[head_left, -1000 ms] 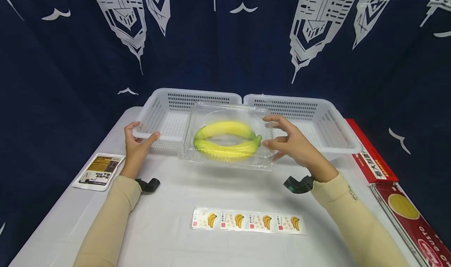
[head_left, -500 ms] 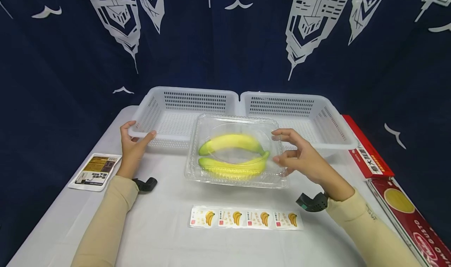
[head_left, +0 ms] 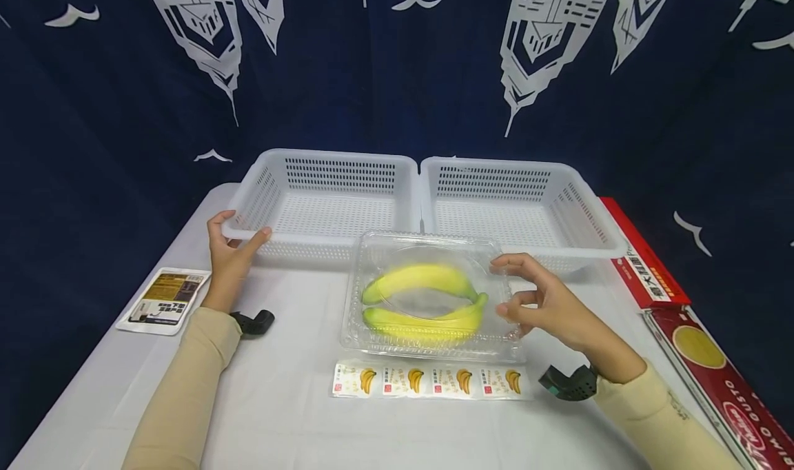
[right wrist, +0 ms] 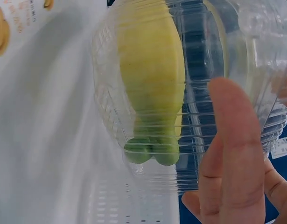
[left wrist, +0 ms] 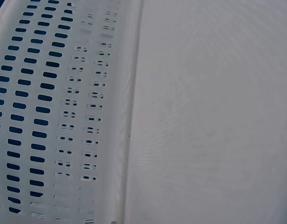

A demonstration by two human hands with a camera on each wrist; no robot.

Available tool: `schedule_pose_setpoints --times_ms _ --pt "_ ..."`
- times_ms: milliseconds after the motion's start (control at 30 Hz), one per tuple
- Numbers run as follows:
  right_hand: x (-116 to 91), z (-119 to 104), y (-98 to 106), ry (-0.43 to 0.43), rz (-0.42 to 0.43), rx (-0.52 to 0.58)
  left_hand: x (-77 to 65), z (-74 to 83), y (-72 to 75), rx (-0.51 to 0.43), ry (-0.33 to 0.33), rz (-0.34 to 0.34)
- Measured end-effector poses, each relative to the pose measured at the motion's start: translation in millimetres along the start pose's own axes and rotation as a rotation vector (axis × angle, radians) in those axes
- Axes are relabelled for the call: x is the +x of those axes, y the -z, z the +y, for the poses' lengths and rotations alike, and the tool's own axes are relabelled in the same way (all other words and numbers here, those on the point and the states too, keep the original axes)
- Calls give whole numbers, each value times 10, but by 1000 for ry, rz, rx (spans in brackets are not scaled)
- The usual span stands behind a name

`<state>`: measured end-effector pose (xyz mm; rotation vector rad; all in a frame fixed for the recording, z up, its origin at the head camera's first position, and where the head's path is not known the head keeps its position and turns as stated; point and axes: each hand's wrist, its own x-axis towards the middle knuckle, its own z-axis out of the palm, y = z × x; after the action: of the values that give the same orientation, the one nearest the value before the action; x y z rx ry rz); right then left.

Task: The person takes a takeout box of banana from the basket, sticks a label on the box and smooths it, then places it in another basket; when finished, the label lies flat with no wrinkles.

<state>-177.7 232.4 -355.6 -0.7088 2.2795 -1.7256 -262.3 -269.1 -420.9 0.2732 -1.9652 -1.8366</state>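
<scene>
My right hand (head_left: pixel 552 311) grips the right side of a clear plastic clamshell box (head_left: pixel 355 322). Yellow bananas (head_left: pixel 422 282) with green ends lie inside it. In the right wrist view, their joined green stems (right wrist: pixel 151 151) show through the ribbed box wall (right wrist: pixel 103 88), near my fingers. Whether the box touches the table cannot be told. My left hand (head_left: pixel 231 267) holds the front left corner of the left white basket (head_left: pixel 316 242), thumb over the rim. The left wrist view shows that slotted basket wall (left wrist: pixel 50 98), not the fingers.
A second white basket (head_left: pixel 496 218) stands beside the first. A strip of banana-print stickers (head_left: pixel 431 382) lies just in front of the box. At left is a flat printed packet (head_left: pixel 164 301); at right lie a red box (head_left: pixel 651 263) and a dark red box (head_left: pixel 713 380).
My right hand has brought the banana box down and toward me, slightly right, from in front of the baskets to just behind the sticker strip. My left hand keeps its grip on the basket.
</scene>
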Motion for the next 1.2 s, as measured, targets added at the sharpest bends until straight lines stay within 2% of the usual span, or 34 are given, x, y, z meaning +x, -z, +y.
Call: schedule_pose_setpoints --times_ms 500,900,1200 --pt "-102 307 25 -75 -22 25 18 -2 20 -19 18 -13" --pt "89 497 -6 -132 -50 48 18 -23 5 -30 3 6" --pt "188 552 12 -145 -28 47 -5 6 -12 -39 10 -5"
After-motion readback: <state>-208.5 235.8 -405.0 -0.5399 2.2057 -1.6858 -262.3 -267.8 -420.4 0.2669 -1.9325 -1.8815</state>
